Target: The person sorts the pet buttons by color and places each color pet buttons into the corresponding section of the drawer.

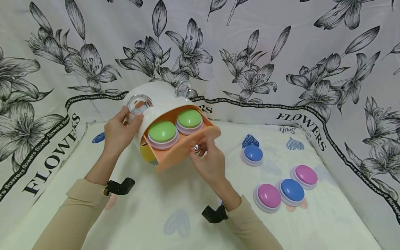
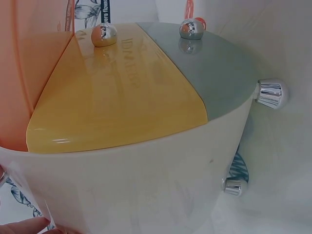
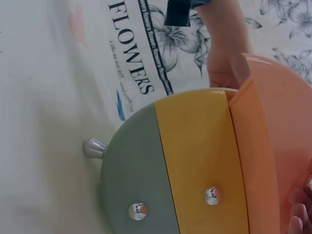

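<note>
A rounded white mini drawer cabinet [image 1: 159, 95] with clear ring-shaped ears is tilted back above the bed-like surface. My left hand [image 1: 122, 132] grips its left side by the near ear [image 1: 139, 103], thumb on the shell. The orange top drawer [image 1: 178, 156] stands pulled out. At its front, my right hand [image 1: 210, 161] pinches the silver knob [image 1: 196, 148]. Two green-topped round buttons [image 1: 162, 132] with pale bases sit side by side inside. Below it, the yellow drawer [image 2: 117, 97] and grey-green drawer [image 2: 209, 73] are closed, as the left wrist view shows.
To the right lie several loose round buttons: a blue one [image 1: 253, 153] farther back, then a pink one [image 1: 269, 196], another blue one [image 1: 292, 190] and another pink one [image 1: 306, 174] grouped together. A flower-printed cloth [image 1: 237, 69] hangs behind.
</note>
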`<state>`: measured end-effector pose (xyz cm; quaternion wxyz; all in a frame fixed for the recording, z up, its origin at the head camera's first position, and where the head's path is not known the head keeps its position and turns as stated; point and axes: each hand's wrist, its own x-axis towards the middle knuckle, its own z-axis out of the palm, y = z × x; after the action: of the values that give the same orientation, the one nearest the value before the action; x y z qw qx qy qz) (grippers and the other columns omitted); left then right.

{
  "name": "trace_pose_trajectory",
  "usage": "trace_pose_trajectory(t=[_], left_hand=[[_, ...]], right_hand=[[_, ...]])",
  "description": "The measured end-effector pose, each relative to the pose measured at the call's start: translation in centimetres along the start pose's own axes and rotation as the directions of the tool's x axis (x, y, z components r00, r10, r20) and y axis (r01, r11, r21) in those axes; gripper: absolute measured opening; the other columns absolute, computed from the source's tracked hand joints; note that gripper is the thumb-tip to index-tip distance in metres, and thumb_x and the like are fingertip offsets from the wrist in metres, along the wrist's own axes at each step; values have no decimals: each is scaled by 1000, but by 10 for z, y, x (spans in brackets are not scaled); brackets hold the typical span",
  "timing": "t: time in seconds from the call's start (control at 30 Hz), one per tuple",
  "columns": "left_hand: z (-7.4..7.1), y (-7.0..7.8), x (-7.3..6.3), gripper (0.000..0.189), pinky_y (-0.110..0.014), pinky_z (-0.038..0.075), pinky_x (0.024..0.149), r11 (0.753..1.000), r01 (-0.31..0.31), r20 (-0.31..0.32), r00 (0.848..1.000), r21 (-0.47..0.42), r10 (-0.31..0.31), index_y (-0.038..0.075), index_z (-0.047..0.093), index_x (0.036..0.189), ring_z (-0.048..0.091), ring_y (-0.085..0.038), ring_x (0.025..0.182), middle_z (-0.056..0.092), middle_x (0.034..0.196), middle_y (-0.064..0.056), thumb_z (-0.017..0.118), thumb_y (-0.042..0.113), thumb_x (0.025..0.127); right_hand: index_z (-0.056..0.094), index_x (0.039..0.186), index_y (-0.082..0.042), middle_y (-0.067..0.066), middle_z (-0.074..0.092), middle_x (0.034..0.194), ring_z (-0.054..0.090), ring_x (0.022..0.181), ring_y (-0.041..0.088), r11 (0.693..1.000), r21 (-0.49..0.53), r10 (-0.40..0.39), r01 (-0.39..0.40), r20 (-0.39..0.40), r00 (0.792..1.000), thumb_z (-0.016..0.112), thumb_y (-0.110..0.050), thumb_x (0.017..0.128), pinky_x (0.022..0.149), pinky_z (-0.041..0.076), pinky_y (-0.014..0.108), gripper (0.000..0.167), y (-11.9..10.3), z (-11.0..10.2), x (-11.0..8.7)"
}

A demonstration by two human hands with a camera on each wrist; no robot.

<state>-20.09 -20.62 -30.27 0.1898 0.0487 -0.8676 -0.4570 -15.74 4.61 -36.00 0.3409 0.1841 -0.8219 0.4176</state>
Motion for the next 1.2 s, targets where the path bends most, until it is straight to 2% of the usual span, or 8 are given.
trace_pose_trajectory(t=[0.17,0.43,0.63,0.77,0.83,0.93,1.1,1.2], left_hand=[[1,0,1,59,-47,49,87,1000,-12,-9,1000,21,12,13,50,132,51,-31,116,45,138,-11,53,49,86],[2,0,2,52,-47,50,86,999,-21,-16,1000,26,22,8,57,118,52,-29,115,51,132,-11,53,49,86],[2,0,1,53,-45,51,84,999,-19,-18,1000,39,19,9,56,121,54,-28,111,54,128,-12,53,49,86],[2,0,1,51,-26,53,73,998,-19,-19,1000,52,20,10,56,120,55,-26,105,57,123,-11,53,49,86],[2,0,1,49,-14,48,65,998,-22,-20,1000,54,23,10,56,116,55,-26,102,58,118,-11,52,48,87],[2,-1,1,46,-6,40,57,998,-27,-21,999,54,28,9,56,110,54,-24,96,58,111,-10,52,48,87],[2,-1,1,45,-7,42,56,998,-20,-18,1000,60,21,8,54,105,53,-22,94,58,109,-10,51,49,87],[2,-1,2,48,-21,53,70,999,-10,-4,1000,49,10,7,55,111,55,-25,104,56,120,-11,51,49,87]], right_hand=[[49,87,-8,0,57,66,51,56,8,1000,-25,12,-12,-2,1000,66,-13,74,50,41,18,22,-1,4,6],[49,86,-9,-1,55,64,51,57,7,999,-13,36,-36,26,999,66,-13,74,50,41,18,20,-1,13,16],[49,86,-10,-1,57,66,50,57,6,998,-12,64,-63,66,996,66,-14,75,50,41,18,21,-2,20,24],[49,88,-10,-2,58,67,51,57,6,998,-20,69,-67,94,993,65,-16,77,51,41,18,21,-3,24,31],[48,88,-10,-2,57,67,51,56,6,998,-20,65,-63,109,992,65,-16,78,50,40,18,21,-4,25,35],[47,89,-10,-1,57,67,50,55,7,998,-31,60,-56,132,989,65,-18,79,47,39,19,22,-4,28,39],[46,90,-10,-1,58,69,49,53,8,996,-66,77,-67,162,984,65,-20,80,44,35,18,24,-5,33,43],[45,90,-11,-1,57,70,48,51,9,994,-84,90,-77,170,981,65,-21,81,41,32,18,24,-5,35,46]])
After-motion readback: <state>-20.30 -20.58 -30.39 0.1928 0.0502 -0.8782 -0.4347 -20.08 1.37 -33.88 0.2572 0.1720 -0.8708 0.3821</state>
